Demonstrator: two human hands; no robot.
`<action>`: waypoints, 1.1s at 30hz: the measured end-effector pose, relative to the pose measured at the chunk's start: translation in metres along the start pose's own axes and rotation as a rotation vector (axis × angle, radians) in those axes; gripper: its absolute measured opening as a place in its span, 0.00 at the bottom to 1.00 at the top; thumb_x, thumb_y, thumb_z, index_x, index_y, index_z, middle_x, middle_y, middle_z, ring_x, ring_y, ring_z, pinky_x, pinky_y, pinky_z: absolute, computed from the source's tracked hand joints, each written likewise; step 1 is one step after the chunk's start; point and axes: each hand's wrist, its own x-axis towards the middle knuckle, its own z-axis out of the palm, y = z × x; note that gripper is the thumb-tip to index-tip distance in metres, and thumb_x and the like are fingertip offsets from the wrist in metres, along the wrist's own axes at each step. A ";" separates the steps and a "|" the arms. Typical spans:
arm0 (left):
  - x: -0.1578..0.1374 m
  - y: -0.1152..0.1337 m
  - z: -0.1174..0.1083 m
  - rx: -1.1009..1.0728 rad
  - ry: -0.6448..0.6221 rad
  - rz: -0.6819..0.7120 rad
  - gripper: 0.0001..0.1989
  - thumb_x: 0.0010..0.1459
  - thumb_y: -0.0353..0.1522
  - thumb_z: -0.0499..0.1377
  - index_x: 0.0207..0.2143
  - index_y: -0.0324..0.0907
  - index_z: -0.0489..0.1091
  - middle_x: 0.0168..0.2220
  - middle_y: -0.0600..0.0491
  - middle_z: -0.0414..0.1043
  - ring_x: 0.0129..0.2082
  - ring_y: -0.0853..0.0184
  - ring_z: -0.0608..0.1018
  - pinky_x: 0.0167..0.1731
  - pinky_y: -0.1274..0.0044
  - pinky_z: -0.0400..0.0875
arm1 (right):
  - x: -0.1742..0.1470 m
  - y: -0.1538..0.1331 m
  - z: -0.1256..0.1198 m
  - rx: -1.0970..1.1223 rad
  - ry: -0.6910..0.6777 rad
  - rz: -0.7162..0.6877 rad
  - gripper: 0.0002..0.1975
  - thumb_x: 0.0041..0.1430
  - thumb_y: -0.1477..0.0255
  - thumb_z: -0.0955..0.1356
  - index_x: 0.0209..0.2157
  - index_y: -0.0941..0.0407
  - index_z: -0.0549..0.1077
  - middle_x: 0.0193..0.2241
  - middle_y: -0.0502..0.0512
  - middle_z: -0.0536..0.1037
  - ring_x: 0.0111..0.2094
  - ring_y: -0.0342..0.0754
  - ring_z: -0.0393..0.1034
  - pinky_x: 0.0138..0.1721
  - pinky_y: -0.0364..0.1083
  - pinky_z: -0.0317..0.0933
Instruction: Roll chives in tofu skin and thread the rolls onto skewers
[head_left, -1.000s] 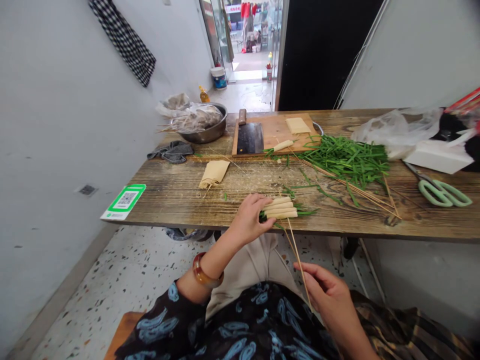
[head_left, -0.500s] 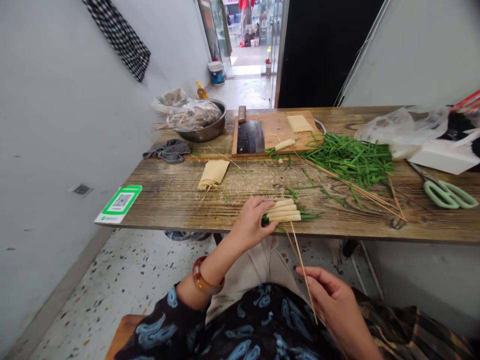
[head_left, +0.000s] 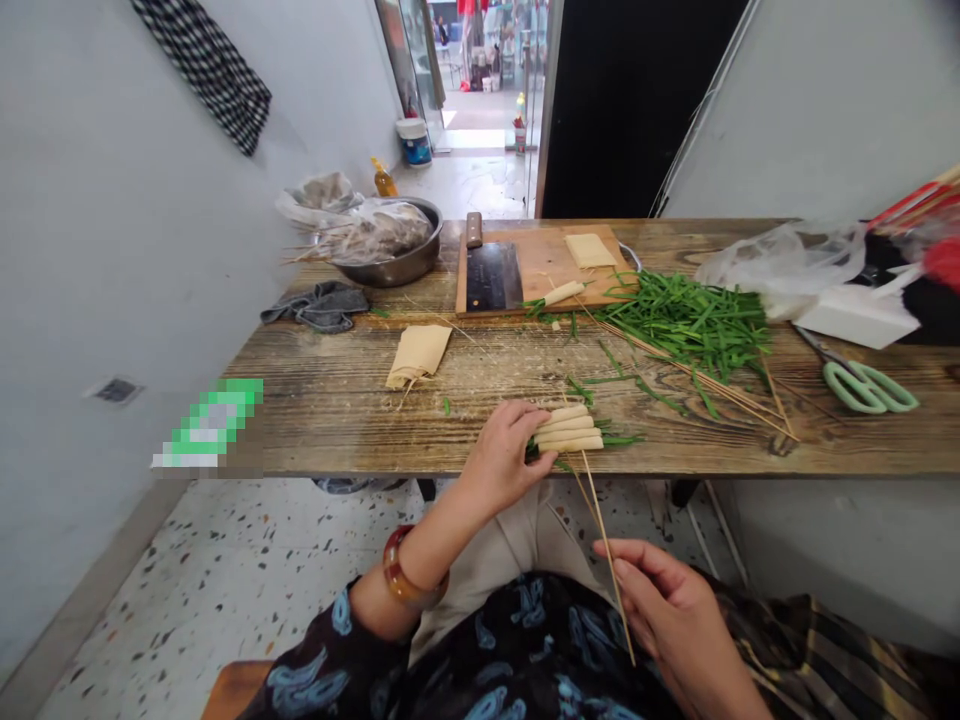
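Several pale tofu-skin rolls [head_left: 570, 430] with green chives poking out of their ends lie side by side at the table's front edge. My left hand [head_left: 510, 455] is closed on their left ends, thumb on the near side and fingers over the far side. Between the thumb and fingers of my right hand [head_left: 671, 605] is a thin bamboo skewer [head_left: 600, 515], slanting up to the nearest roll. Whether its tip is inside that roll I cannot tell. A second thin stick [head_left: 581, 485] runs alongside it below the rolls.
Folded tofu sheets [head_left: 420, 353] lie left of the rolls. Behind are a cutting board [head_left: 544, 265] with a cleaver [head_left: 493, 275], a chive pile [head_left: 690, 320], loose skewers [head_left: 720, 380] and scissors [head_left: 870, 385]. A metal basin [head_left: 401, 265] stands at the back left.
The whole view has shifted slightly. Both hands keep the same hold, and the skewer has hardly moved against the rolls.
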 end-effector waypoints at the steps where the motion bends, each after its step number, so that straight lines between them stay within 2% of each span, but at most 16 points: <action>1: 0.000 0.000 0.000 -0.005 0.001 0.000 0.19 0.48 0.28 0.63 0.45 0.41 0.68 0.44 0.46 0.70 0.44 0.60 0.71 0.45 0.65 0.69 | 0.000 0.000 0.001 -0.005 -0.004 -0.006 0.28 0.40 0.51 0.73 0.36 0.60 0.76 0.11 0.38 0.52 0.13 0.34 0.41 0.14 0.37 0.37; 7: 0.001 -0.001 0.000 -0.022 -0.004 0.000 0.19 0.48 0.28 0.63 0.45 0.42 0.68 0.43 0.47 0.70 0.44 0.60 0.72 0.45 0.66 0.70 | 0.004 0.000 0.005 -0.007 -0.003 -0.018 0.27 0.41 0.52 0.73 0.35 0.59 0.76 0.11 0.39 0.53 0.12 0.34 0.42 0.13 0.37 0.37; 18: 0.000 -0.001 -0.001 -0.004 -0.009 -0.012 0.19 0.47 0.27 0.63 0.44 0.41 0.68 0.44 0.46 0.70 0.45 0.60 0.72 0.46 0.66 0.69 | 0.010 -0.004 0.010 0.071 0.027 0.011 0.30 0.37 0.52 0.75 0.37 0.60 0.75 0.12 0.40 0.58 0.12 0.33 0.43 0.14 0.36 0.36; 25: 0.001 0.002 -0.002 -0.006 -0.009 -0.051 0.20 0.47 0.27 0.63 0.44 0.43 0.65 0.42 0.48 0.71 0.43 0.59 0.72 0.45 0.65 0.69 | 0.015 0.004 0.007 0.042 0.017 -0.018 0.27 0.41 0.52 0.73 0.36 0.60 0.76 0.12 0.40 0.57 0.12 0.34 0.44 0.13 0.36 0.39; 33: 0.000 0.004 -0.004 0.007 -0.035 -0.102 0.20 0.46 0.26 0.63 0.42 0.43 0.63 0.42 0.49 0.71 0.43 0.60 0.72 0.44 0.67 0.69 | 0.018 0.002 0.007 0.015 0.017 -0.025 0.27 0.41 0.52 0.73 0.36 0.59 0.77 0.12 0.41 0.57 0.12 0.34 0.44 0.12 0.36 0.40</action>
